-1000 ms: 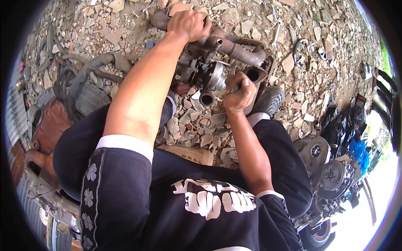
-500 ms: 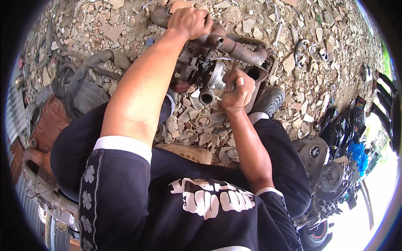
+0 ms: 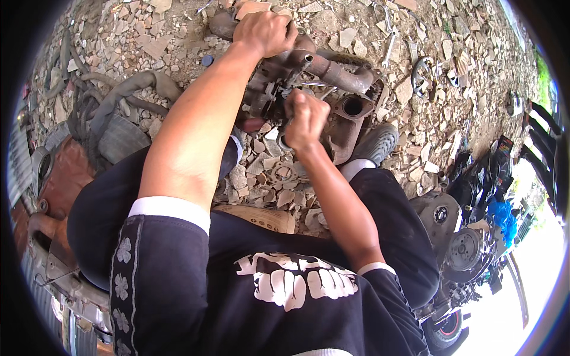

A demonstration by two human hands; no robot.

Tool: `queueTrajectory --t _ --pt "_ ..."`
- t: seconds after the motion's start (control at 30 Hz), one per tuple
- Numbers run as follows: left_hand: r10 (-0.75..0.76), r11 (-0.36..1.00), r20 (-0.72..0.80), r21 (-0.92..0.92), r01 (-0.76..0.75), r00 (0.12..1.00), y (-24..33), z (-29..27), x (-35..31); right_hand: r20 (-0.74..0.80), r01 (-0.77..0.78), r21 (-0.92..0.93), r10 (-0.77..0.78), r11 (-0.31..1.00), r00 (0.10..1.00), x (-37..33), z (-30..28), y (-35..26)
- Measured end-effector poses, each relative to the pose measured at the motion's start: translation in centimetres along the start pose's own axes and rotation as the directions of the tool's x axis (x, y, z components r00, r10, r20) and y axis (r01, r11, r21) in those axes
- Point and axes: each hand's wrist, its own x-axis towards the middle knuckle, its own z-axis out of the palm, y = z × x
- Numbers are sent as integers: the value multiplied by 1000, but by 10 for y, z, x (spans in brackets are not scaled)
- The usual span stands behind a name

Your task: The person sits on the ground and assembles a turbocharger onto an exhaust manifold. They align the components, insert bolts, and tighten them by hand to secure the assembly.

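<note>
A rusty exhaust manifold [image 3: 338, 71] with a turbocharger [image 3: 265, 98] attached rests on the rubble between my feet. My left hand [image 3: 264, 34] is closed over the far end of this assembly, its fingers wrapped round the rusty metal and partly out of sight. Over the turbocharger's near side, my right hand [image 3: 307, 117] makes a fist and covers most of the silvery housing. Whatever it grips is hidden. Right of that fist, a rusty flange [image 3: 354, 107] shows its round open port. A thin shiny rod [image 3: 320, 83] lies beyond the fist.
Wrenches [image 3: 389, 47] and a black ring-shaped part [image 3: 422, 77] lie on the stony ground at far right. Thick hoses [image 3: 127, 95] are heaped at left. An engine with pulleys [image 3: 465, 249] stands at right, near a blue plastic bag [image 3: 503, 222]. My shoe [image 3: 378, 145] is beside the flange.
My right hand has moved left from beside the flange to over the turbocharger's silvery housing, uncovering the flange. My left hand keeps its hold on the assembly.
</note>
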Motion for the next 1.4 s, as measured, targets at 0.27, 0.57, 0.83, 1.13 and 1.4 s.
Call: queueTrajectory --t 0.27,0.57,0.83,1.13,1.4 --pt "34 999 -27 -31 -35 999 -4 2 -1 -154 -184 -85 170 979 973 26 10 -27" --pt "29 995 -51 -90 -33 998 -2 6 0 -197 -95 -121 70 988 978 32 19 -18" --pt "107 989 -13 -101 -108 994 -6 10 4 -51 -44 -158 37 986 998 4 26 -4" --pt "168 961 -209 -181 -207 963 -14 26 3 -55 -51 -6 51 999 997 4 24 -7" --pt "166 952 -229 -216 -217 959 -14 34 2 -41 8 -94 -12 996 999 7 28 -6"
